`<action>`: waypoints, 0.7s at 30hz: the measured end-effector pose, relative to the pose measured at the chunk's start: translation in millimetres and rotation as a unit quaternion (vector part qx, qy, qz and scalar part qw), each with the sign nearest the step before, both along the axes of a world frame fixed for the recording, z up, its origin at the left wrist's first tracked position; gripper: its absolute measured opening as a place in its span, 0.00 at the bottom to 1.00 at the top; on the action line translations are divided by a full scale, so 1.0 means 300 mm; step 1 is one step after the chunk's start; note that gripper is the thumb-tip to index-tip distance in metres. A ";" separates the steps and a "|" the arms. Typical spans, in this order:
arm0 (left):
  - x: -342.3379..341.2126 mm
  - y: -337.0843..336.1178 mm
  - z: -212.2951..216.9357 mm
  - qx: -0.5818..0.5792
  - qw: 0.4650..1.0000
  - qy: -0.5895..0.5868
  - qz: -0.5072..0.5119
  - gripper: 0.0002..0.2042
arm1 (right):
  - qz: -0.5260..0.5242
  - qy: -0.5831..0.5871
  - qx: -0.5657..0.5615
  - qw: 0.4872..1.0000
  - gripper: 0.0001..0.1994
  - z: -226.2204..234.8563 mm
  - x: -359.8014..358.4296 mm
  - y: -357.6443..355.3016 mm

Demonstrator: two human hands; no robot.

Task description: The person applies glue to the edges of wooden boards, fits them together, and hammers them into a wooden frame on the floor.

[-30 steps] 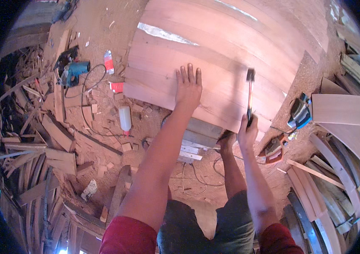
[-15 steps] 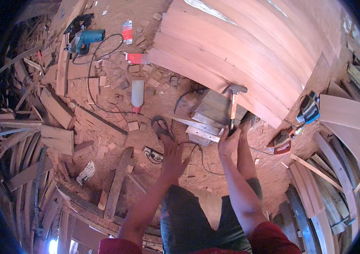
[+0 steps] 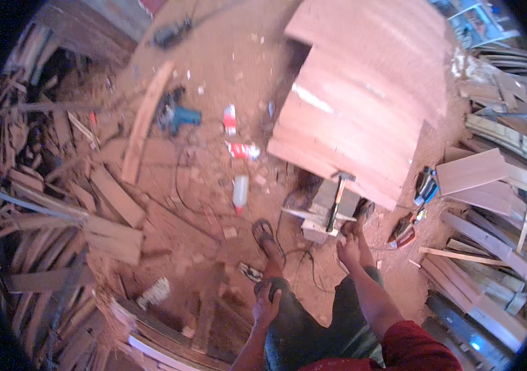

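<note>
A claw hammer (image 3: 337,201) with a wooden shaft and dark grip lies on a wooden block (image 3: 322,203), its head at the near edge of the joined wooden panel (image 3: 344,136). Just below the grip is my right hand (image 3: 350,248), apart from the hammer; its fingers look loose and hold nothing I can see. My left hand (image 3: 267,302) rests by my left knee with its fingers apart, though slightly blurred. Pale strips of wood (image 3: 313,216) lie across the near side of the block, between my feet.
A teal power tool (image 3: 183,117) and a white bottle (image 3: 240,193) lie to the left among wood scraps. Right of the panel are a blue-grey tool (image 3: 425,185) and a red-handled saw (image 3: 403,234). Stacked boards (image 3: 474,170) line the right; timber piles fill the left.
My right hand has let go of the hammer and drawn back toward me. My left hand has come back to my knee. The view has shifted, showing more of the far floor.
</note>
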State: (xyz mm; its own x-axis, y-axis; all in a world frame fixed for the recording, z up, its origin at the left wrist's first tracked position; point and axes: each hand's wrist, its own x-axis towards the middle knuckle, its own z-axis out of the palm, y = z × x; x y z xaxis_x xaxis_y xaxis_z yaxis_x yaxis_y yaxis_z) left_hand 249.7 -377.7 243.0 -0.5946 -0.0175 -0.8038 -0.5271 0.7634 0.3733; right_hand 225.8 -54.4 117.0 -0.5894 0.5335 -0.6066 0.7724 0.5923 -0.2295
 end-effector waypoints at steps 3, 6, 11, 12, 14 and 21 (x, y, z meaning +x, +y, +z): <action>-0.065 -0.166 0.085 -0.038 0.997 -0.066 -0.016 0.30 | -0.010 -0.058 0.009 0.998 0.20 0.339 0.025 0.059; -0.127 -0.350 0.155 -0.021 0.999 -0.013 -0.024 0.29 | 0.066 -0.048 0.093 0.992 0.20 0.722 0.064 0.063; -0.150 -0.635 0.267 -0.077 0.991 0.035 -0.104 0.23 | 0.018 -0.052 -0.030 0.998 0.25 0.806 0.427 0.071; -0.184 -0.654 0.345 -0.084 0.992 0.045 -0.088 0.22 | 0.016 -0.035 -0.029 0.999 0.25 0.863 0.449 0.037; -0.202 -0.744 0.444 -0.081 0.986 0.095 -0.108 0.21 | 0.023 0.002 -0.026 0.999 0.25 0.984 0.416 -0.029; -0.243 -0.723 0.451 -0.112 0.933 0.256 -0.226 0.22 | -0.137 0.127 -0.045 0.981 0.20 1.318 0.473 -0.073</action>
